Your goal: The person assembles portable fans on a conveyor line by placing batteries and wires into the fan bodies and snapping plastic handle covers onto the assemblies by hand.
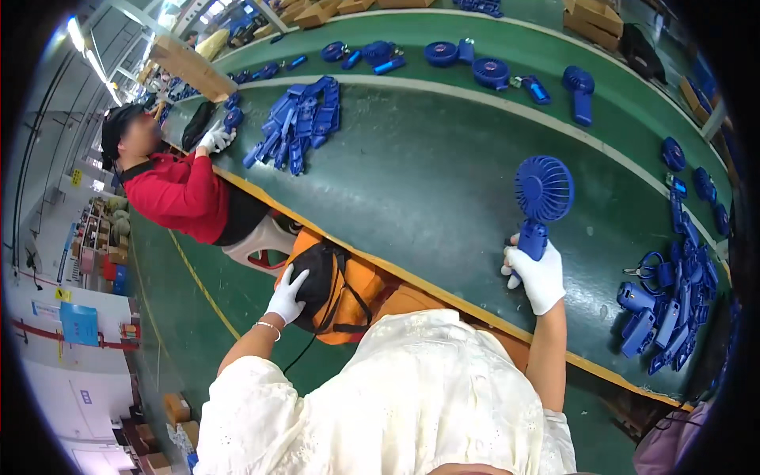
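Note:
My right hand [538, 273], in a white glove, is closed round the handle of a blue handheld fan [544, 190]. The fan stands upright over the green bench [419, 190], its round grille uppermost. On the left, my gloved left hand [287, 296] rests with spread fingers against the black part of an orange and black bag [324, 285] beside the bench edge. To the right of the fan lies a heap of blue plastic casings [673, 309], and a small cutting tool with blue handles [653, 269] is at its near side.
A co-worker in red [178, 194] sits farther left, hands on parts at the bench. Another pile of blue casings [301, 119] lies near them. Along the far green belt [412, 47] stand several fan heads [491, 73] and blue parts. A yellow edge [412, 277] borders the bench.

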A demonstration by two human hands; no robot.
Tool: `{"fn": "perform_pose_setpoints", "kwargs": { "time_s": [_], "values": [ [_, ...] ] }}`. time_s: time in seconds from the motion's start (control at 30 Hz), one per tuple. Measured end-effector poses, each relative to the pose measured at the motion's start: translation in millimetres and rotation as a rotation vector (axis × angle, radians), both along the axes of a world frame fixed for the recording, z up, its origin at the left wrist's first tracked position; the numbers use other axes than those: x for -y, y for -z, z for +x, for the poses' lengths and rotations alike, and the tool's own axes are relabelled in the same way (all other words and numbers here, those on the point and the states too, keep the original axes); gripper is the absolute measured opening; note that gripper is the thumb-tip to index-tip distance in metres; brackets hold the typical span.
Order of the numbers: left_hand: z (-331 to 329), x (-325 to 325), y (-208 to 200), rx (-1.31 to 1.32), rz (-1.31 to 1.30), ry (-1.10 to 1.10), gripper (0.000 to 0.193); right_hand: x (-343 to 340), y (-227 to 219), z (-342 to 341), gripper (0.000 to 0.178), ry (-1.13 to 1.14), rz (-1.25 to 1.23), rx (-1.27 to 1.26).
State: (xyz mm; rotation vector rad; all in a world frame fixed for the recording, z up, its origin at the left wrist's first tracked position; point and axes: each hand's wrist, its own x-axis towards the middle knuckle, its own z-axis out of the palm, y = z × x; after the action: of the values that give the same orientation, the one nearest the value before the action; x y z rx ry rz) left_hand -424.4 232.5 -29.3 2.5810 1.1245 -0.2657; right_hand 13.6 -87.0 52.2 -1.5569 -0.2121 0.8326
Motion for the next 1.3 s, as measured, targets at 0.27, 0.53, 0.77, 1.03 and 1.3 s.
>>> {"fn": "perform_pose_setpoints", "kwargs": {
  "time_s": [0.27, 0.53, 0.77, 1.03, 1.3],
  "values": [
    [-5.3, 3.8, -5.7, 0.097, 0.023, 0.162, 0.085, -3.6, 12.4, 3.2, 0.032, -0.005, -0.004, 0.021],
    [5.5, -2.6, -7.7, 0.090, -0.036, 0.189, 0.082, -8.4, 19.8, 2.8, 0.034, -0.009, 0.010, 0.009],
    [46.5, -16.0, -71.7, -0.263, -0.192, 0.247, 0.065, -3.9, 1.2, -0.4, 0.033, 0.025, -0.096, 0.065],
    [254.0, 103.2, -112.2, 0.518, -1.098, 0.333, 0.045, -6.9, 24.5, 1.2, 0.034, -0.034, -0.277, 0.415],
    [407.9, 166.8, -62.6, 0.731, -1.889, -0.122, 0.041, -21.0, -13.2, 10.4, 0.045, 0.032, -0.780, 0.987]
  ]
}}
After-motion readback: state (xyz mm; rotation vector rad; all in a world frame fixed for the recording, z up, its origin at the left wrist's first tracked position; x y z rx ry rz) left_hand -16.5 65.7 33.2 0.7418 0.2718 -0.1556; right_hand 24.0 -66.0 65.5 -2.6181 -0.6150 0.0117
